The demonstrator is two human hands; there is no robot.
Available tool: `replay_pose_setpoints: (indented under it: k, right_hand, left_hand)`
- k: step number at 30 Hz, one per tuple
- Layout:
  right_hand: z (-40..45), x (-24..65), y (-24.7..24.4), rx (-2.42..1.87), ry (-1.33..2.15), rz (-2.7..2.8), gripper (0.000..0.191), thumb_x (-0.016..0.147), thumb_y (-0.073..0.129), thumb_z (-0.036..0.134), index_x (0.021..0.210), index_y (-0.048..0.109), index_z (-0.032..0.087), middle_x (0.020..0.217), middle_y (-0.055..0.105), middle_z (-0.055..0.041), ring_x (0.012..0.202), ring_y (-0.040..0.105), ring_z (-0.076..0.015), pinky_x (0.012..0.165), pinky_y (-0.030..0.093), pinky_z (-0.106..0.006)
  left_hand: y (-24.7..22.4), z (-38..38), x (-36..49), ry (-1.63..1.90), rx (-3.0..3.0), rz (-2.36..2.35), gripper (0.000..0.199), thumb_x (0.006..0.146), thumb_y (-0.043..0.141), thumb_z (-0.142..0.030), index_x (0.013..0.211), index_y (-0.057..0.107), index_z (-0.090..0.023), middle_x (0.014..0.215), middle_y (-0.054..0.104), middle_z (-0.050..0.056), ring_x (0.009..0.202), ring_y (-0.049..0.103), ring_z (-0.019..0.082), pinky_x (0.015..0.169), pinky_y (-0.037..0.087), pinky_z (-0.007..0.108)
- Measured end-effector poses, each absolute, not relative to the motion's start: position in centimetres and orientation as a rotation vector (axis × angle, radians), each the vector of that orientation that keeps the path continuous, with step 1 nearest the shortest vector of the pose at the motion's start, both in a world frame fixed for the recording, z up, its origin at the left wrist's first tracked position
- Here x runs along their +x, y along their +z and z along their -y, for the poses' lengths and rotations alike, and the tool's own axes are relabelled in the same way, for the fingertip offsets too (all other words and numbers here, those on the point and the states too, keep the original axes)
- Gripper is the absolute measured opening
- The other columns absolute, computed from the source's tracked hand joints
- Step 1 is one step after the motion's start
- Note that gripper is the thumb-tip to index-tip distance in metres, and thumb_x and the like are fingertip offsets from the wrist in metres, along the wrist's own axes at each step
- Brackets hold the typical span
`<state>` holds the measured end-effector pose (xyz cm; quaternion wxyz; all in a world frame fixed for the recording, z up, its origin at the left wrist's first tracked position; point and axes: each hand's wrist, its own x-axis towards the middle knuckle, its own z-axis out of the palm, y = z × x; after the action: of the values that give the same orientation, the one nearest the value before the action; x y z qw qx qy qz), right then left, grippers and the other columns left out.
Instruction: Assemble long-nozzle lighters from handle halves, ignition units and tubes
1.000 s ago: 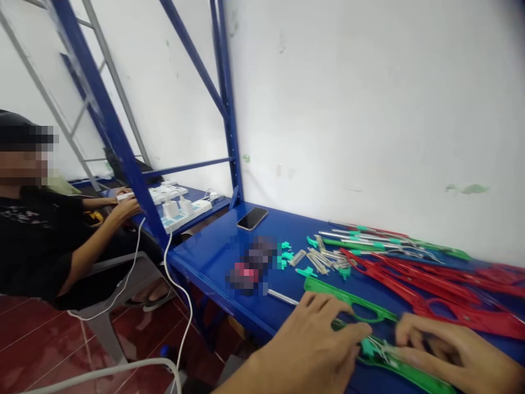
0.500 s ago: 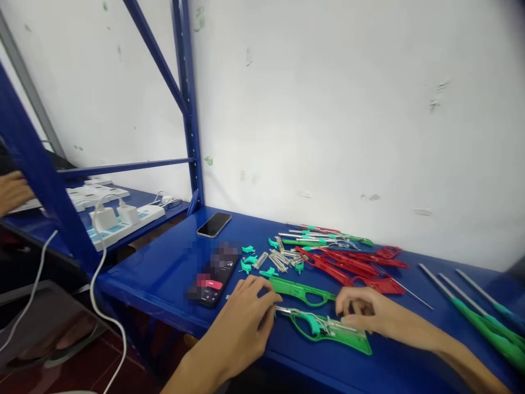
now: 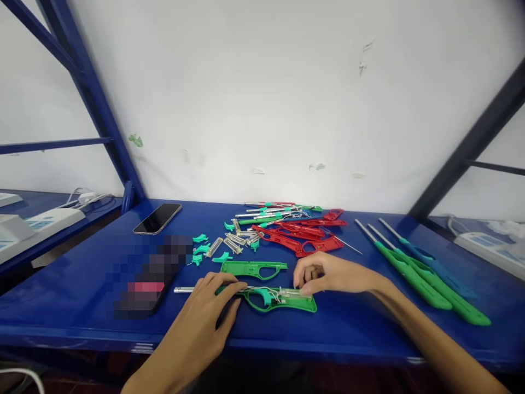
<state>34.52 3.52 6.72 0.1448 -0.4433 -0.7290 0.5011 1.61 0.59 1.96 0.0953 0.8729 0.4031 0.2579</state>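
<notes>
An opened green stick lighter (image 3: pixel 305 305) lies sideways near the table's front edge. Its metal tube (image 3: pixel 184 290) points left, and a teal trigger (image 3: pixel 267 297), white wires and a clear fuel tank (image 3: pixel 289 293) sit in the shell. My left hand (image 3: pixel 211 306) is closed around the tube end of the body, fingers over the top and thumb below. At the handle end, my right hand (image 3: pixel 328 273) has curled fingers, with thumb and fingertips on the tank. Just behind lies the matching green half shell (image 3: pixel 233 268).
Behind are loose teal triggers (image 3: pixel 200 249), clear tanks (image 3: pixel 233 245), red shells (image 3: pixel 320 246) and part-built lighters (image 3: pixel 270 210). Several closed lighters (image 3: pixel 426 279) lie right. Two phones, one dark (image 3: pixel 158 219) and one blurred (image 3: pixel 151 279), lie left. Blue posts (image 3: pixel 94 104) flank the table.
The view has swung right, bringing the right-hand post into sight. Both hands remain at the green lighter, and the parts around it look unmoved.
</notes>
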Motion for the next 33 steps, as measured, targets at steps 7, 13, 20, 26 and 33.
replay_pose_setpoints:
  k: [7, 13, 20, 26, 33]
  right_hand:
    - [-3.6, 34.3, 6.4, -1.256, 1.465, 2.082, 0.025, 0.083, 0.083, 0.038, 0.097, 0.076, 0.018, 0.085, 0.077, -0.0033, 0.078, 0.070, -0.0182, 0.070, 0.050, -0.029]
    - [-3.6, 34.3, 6.3, -1.241, 1.439, 2.115, 0.024, 0.085, 0.081, 0.038, 0.097, 0.075, 0.018, 0.085, 0.078, -0.0029, 0.077, 0.069, -0.0179, 0.068, 0.049, -0.028]
    - [-2.6, 33.9, 7.5, -1.249, 1.344, 2.176, 0.026, 0.091, 0.077, 0.042, 0.102, 0.076, 0.019, 0.090, 0.075, -0.0023, 0.077, 0.064, -0.0156, 0.067, 0.047, -0.026]
    - [-1.6, 32.7, 7.4, -1.323, 0.999, 2.286, 0.039, 0.084, 0.085, 0.051, 0.109, 0.080, 0.021, 0.089, 0.074, -0.0022, 0.074, 0.062, -0.0164, 0.063, 0.047, -0.026]
    - [-0.9, 32.6, 8.0, -1.279, 0.852, 2.388, 0.023, 0.100, 0.069, 0.040, 0.104, 0.085, 0.024, 0.099, 0.082, -0.0028, 0.083, 0.073, -0.0182, 0.075, 0.051, -0.027]
  left_hand:
    - [1.8, -1.1, 1.4, 0.801, 2.505, -1.153, 0.030, 0.110, 0.047, -0.025, 0.126, 0.071, -0.029, 0.122, 0.068, 0.005, 0.113, 0.066, 0.025, 0.100, 0.059, 0.045]
    - [1.8, -1.2, 1.6, 0.841, 2.482, -1.145, 0.029, 0.110, 0.048, -0.026, 0.123, 0.074, -0.029, 0.119, 0.070, 0.004, 0.111, 0.068, 0.023, 0.098, 0.060, 0.040]
    - [1.6, -1.0, 1.4, 0.814, 2.535, -1.201, 0.031, 0.110, 0.048, -0.032, 0.131, 0.070, -0.031, 0.122, 0.069, 0.005, 0.113, 0.067, 0.026, 0.101, 0.059, 0.047]
    - [1.6, -0.9, 1.4, 0.773, 2.592, -1.215, 0.033, 0.109, 0.051, -0.035, 0.138, 0.066, -0.034, 0.128, 0.069, 0.005, 0.117, 0.067, 0.028, 0.109, 0.054, 0.055]
    - [1.5, -1.0, 1.5, 0.798, 2.542, -1.169, 0.029, 0.110, 0.050, -0.035, 0.127, 0.073, -0.035, 0.125, 0.068, 0.004, 0.114, 0.068, 0.025, 0.101, 0.060, 0.042]
